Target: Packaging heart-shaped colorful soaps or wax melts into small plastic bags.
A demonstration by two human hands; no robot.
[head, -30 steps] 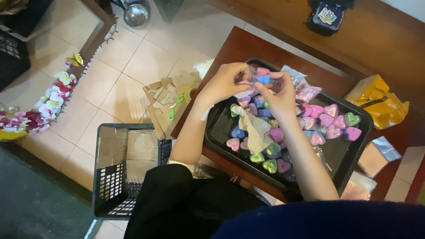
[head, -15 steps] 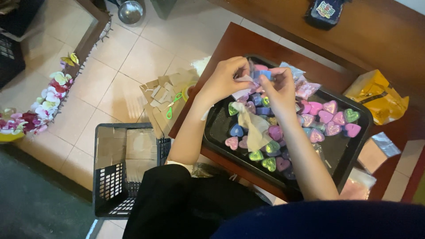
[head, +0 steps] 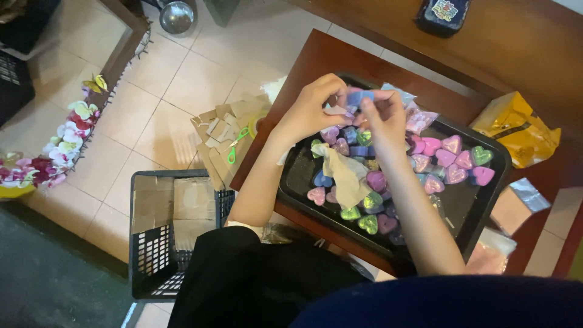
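Both hands are raised together above the far left corner of the black tray (head: 486, 200). Left hand (head: 313, 112) is closed, its fingers pinching a small pale piece of wrapping. Right hand (head: 384, 118) is also closed, gripping a small blue heart-shaped piece (head: 359, 97) between thumb and fingers, touching the left fingertips.

Far left of the tray, artificial orchid flowers (head: 57, 146) lie on the tiled floor. Nearer to the tray, a black plastic crate (head: 159, 267) with cardboard stands on the floor, and beyond it lie cardboard scraps (head: 221, 130) with green scissors (head: 238, 146). The tray rests on the brown tabletop (head: 328, 58) and holds many heart-shaped pieces (head: 452, 161), pink, purple, green and blue, plus a crumpled beige paper (head: 346, 173). Right of the tray lies a yellow bag (head: 516, 127).
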